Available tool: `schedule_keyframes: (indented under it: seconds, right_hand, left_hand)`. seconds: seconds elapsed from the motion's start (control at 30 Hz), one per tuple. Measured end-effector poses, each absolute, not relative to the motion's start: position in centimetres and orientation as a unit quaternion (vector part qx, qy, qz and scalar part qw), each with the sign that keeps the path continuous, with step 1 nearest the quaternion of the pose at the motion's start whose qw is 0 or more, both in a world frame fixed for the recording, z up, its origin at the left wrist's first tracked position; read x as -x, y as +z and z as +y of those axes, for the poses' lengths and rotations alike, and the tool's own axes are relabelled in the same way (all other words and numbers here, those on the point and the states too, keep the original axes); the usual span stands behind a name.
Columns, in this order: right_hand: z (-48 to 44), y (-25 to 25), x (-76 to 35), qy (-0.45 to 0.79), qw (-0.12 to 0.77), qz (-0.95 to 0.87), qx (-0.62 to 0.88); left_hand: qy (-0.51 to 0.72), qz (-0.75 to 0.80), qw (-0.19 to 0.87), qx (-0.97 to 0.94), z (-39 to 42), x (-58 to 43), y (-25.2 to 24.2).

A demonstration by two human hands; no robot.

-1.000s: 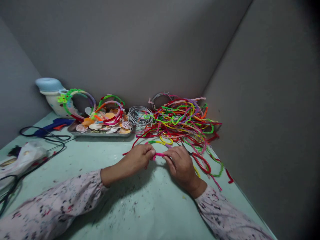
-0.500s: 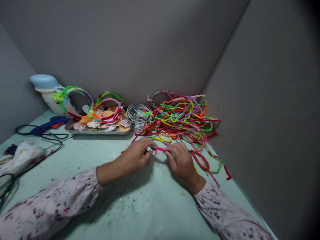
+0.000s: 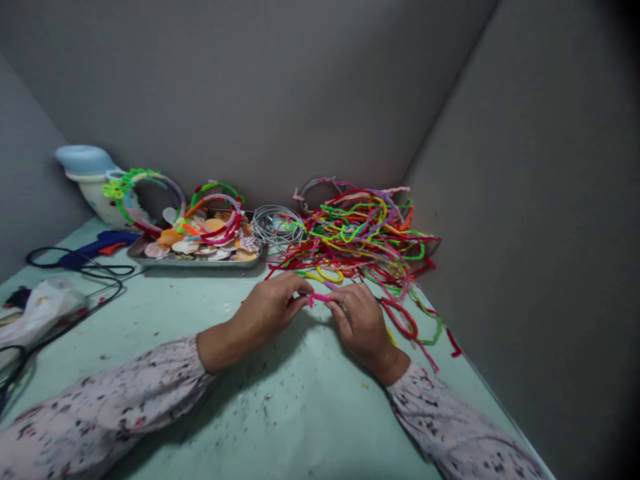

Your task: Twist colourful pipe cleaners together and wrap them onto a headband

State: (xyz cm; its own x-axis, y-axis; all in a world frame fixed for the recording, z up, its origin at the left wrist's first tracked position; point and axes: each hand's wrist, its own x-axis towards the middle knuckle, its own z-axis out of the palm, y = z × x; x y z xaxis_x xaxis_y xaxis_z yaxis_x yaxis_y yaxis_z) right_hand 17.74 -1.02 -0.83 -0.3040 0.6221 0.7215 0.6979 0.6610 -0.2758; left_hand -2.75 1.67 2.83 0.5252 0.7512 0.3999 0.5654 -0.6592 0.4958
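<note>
A short piece of bright pink pipe cleaner [image 3: 320,298] is stretched between my two hands, above the pale green table [image 3: 300,413]. My left hand [image 3: 273,305] pinches its left end, where a small pink tip hangs down. The fingers of my right hand [image 3: 361,323] are closed on the right end. Something thin and grey seems to run along with the pink piece, but my fingers hide most of it. Just behind the hands lie scissors with yellow handles [image 3: 330,275]. Red handle loops [image 3: 400,319] are to the right of my right hand.
A heap of coloured pipe cleaners [image 3: 360,227] lies at the back right, beside a coil of grey wire [image 3: 277,227]. A metal tray [image 3: 200,264] holds shells and wrapped hoops. Further left are a blue-lidded container [image 3: 97,187], a blue tool [image 3: 90,250], black cable and a plastic bag [image 3: 53,303].
The fingers of my left hand have closed together at the left end of the pink piece. My right hand has barely moved. The view has shifted slightly.
</note>
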Motion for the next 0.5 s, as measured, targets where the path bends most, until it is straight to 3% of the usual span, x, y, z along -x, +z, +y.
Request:
schedule_keyframes:
  seconds: [0.5]
  right_hand:
    - [-1.0, -0.9, -17.7, -0.052, 0.406, -0.814, 0.412]
  left_hand:
    - [0.297, 0.437, 0.275, -0.803, 1.0, 2.2, 4.1]
